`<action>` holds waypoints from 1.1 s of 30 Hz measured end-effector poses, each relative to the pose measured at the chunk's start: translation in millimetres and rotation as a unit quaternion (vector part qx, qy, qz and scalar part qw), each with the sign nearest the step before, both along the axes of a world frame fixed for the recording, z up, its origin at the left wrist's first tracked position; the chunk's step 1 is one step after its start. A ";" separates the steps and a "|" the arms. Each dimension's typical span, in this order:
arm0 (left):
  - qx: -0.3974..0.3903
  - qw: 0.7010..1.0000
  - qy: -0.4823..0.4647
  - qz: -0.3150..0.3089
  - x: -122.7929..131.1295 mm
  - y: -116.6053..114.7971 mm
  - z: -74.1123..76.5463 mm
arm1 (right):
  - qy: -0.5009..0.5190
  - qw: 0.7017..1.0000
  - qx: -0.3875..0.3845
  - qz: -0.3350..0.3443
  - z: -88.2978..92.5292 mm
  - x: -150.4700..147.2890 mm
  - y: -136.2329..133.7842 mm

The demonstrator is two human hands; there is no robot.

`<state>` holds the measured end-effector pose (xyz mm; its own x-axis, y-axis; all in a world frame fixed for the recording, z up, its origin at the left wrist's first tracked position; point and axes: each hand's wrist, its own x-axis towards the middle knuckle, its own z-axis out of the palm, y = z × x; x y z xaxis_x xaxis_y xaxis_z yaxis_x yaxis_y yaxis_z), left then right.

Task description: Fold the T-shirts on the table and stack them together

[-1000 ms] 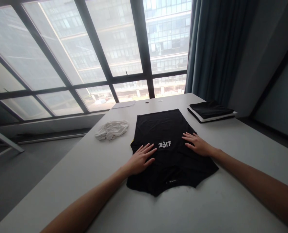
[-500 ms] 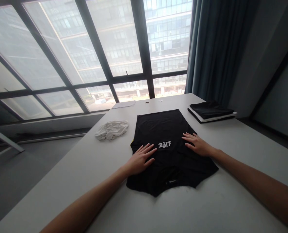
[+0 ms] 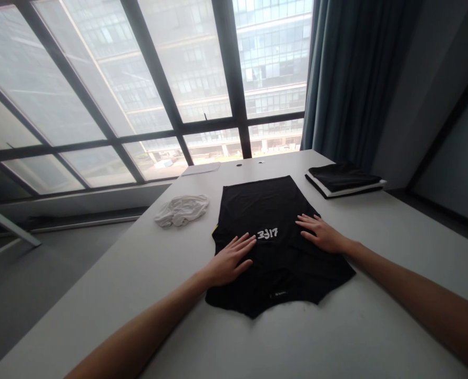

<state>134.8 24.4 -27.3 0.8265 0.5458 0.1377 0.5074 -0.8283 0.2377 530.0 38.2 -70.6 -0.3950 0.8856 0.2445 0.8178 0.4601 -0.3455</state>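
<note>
- Print on black garment (image 3: 257, 202): white "LIFE" (image 3: 267, 233) mid-panel, upside down from the wearer's side (letters legible, stylised).
- Second, smaller light mark (image 3: 278, 295) near the curved near edge; too small to read.
- Garment lies spread flat on the white counter (image 3: 297, 342), under both hands, straight edge at the far end, curved cutouts and points at the near end.
- Left hand (image 3: 230, 260): palm down on the garment's left part, fingers somewhat spread, fingertips just left of the print, gripping nothing.
- Right hand (image 3: 319, 233): palm down at the right side, fingers loosely apart, gripping nothing; fingertips well apart from the print.
- Yellow sliver (image 3: 214, 231) at the garment's left edge, near the left hand (trim or underside, can't tell).
- Left: crumpled white cloth (image 3: 182, 210) near the garment, not touching; bare counter between.
- Far right: folded stack (image 3: 342, 179), black on top with a white layer below, apart from garment and right hand.
- Bare counter also runs along the near side and right of the right forearm.
- Counter's left edge slants away toward the window (image 3: 194, 63); far edge sits beyond the garment (thin white sheet (image 3: 201, 169) at its left corner).
</note>
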 end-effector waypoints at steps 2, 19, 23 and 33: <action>-0.015 0.999 0.032 -0.019 0.1 0.7 -2.0 | 0.000 1.000 0.002 0.001 -1.2 0.1 0.5; -0.024 0.999 0.041 0.001 1.9 0.3 -3.4 | -0.024 0.994 -0.007 0.108 18.1 -44.0 -39.3; -0.018 1.000 0.017 0.008 1.6 -0.7 0.9 | -0.030 0.993 -0.037 0.106 14.3 -42.8 -38.5; -0.024 0.996 0.056 -0.058 4.1 -9.1 6.3 | -0.015 0.977 -0.055 0.205 36.3 -53.7 -55.1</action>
